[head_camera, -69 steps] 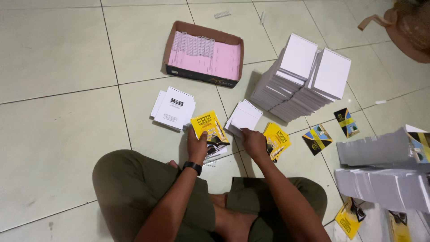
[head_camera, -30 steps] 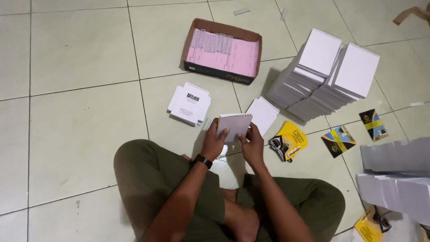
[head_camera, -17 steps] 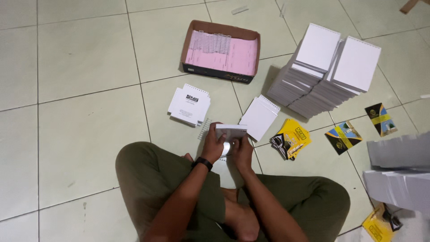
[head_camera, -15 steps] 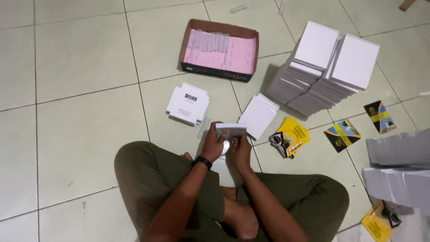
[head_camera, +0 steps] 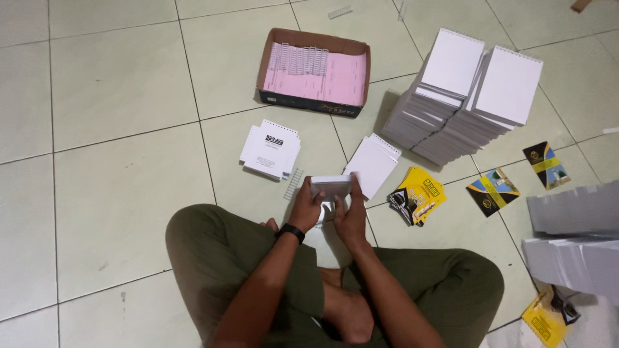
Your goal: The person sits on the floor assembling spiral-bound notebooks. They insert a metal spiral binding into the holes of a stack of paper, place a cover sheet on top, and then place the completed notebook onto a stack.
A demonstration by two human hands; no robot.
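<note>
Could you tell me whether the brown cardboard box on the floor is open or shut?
Open: the cardboard box shows pink sheets inside.

Seen from above, a person seated on the floor wears olive-green trousers (head_camera: 213,258) that cover both legs, the cloth plain and creased at the knees. A black wristwatch (head_camera: 291,232) with a dark band circles the left wrist (its face is too small to make out). Both forearms are bare, with no sleeves showing in view. One bare foot (head_camera: 348,316) shows between the legs, without sock or shoe. The left hand (head_camera: 305,208) and right hand (head_camera: 350,218) carry no rings or gloves that can be seen.
</note>
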